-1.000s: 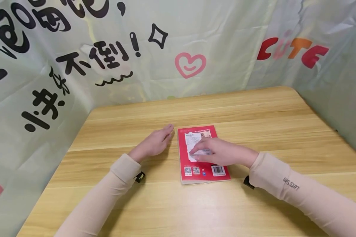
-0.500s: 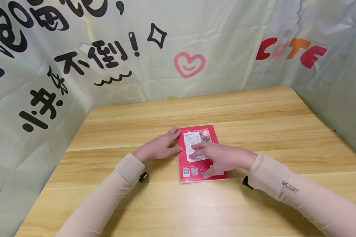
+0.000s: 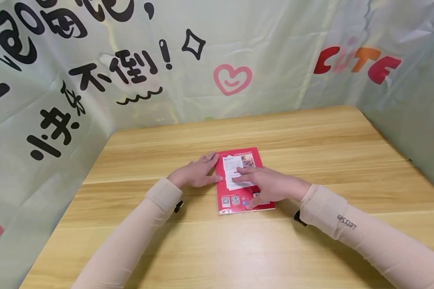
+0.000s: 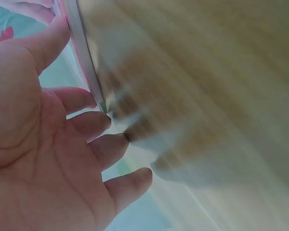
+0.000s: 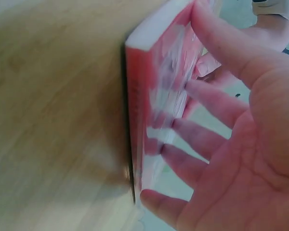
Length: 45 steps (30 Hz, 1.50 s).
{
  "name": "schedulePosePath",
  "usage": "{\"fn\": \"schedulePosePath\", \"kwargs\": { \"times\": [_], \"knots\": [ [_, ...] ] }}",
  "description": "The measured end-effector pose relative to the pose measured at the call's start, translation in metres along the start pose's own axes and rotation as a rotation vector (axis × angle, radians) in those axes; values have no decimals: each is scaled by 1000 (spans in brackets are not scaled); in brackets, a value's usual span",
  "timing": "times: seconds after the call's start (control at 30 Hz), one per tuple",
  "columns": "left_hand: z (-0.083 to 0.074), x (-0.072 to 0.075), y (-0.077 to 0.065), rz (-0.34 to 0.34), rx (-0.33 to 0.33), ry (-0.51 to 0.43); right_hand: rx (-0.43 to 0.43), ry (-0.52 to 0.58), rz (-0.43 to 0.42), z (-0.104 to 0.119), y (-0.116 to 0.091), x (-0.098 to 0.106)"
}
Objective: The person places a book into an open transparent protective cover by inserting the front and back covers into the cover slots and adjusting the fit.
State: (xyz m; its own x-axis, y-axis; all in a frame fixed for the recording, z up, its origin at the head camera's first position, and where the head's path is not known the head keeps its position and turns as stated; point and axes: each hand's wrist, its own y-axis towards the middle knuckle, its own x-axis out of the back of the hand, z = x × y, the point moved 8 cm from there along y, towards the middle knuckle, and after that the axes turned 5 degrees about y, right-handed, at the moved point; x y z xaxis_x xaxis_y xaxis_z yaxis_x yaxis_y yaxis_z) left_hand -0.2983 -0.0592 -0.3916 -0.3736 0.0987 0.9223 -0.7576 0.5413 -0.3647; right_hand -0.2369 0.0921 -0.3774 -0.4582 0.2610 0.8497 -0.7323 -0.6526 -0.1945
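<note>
A red paperback book (image 3: pixel 226 191) lies flat on the wooden table, its cover printed with a white text panel, a small picture and QR codes. My left hand (image 3: pixel 196 172) is at the book's left edge, thumb and forefinger touching the cover's margin. In the left wrist view its fingers (image 4: pixel 108 151) are spread, fingertips near the tabletop. Across the right part of the cover rests my right hand (image 3: pixel 271 184), fingers spread and thumb near the bottom edge, hiding the barcode. Its fingertips (image 5: pixel 183 163) meet the glossy cover in the right wrist view, beside the spine.
The wooden table (image 3: pixel 217 249) extends around the book on all sides. Behind it and at both sides hangs a pale cloth backdrop (image 3: pixel 275 48) with printed black characters, a pink heart (image 3: pixel 233 79) and coloured letters. Both wrists carry small black devices below beige sleeves (image 3: pixel 130 241).
My left hand has come rightward from beside the book onto its left edge. The right hand's fingers have spread wider on the cover. The book has slid slightly away from me.
</note>
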Motion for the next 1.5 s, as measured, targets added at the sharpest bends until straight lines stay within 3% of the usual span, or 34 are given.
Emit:
{"fn": "schedulePosePath", "kwargs": {
  "times": [0.23, 0.5, 0.73, 0.9, 0.97, 1.07, 1.23, 1.5],
  "knots": [
    [0, 7, 5, 26, 38, 23, -127, -33, -64, -10, -6, 15],
    [1, 6, 7, 30, 51, -6, -279, -66, -162, -24, -33, 33],
    [4, 2, 6, 2, 77, -11, -276, 197, -130, -30, -44, 18],
    [3, 3, 6, -22, 71, -6, -357, 447, -133, -49, -47, 8],
    [2, 5, 6, -32, 63, 1, -375, 493, -110, -52, -47, 3],
    [0, 8, 7, -47, 48, 21, -364, 439, -94, -52, -44, -2],
    [-8, 25, 10, -130, 56, 55, -352, 383, -111, -44, -37, -4],
    [-32, 59, 31, -324, 138, -136, -345, 336, -142, -32, -30, -6]
  ]
}}
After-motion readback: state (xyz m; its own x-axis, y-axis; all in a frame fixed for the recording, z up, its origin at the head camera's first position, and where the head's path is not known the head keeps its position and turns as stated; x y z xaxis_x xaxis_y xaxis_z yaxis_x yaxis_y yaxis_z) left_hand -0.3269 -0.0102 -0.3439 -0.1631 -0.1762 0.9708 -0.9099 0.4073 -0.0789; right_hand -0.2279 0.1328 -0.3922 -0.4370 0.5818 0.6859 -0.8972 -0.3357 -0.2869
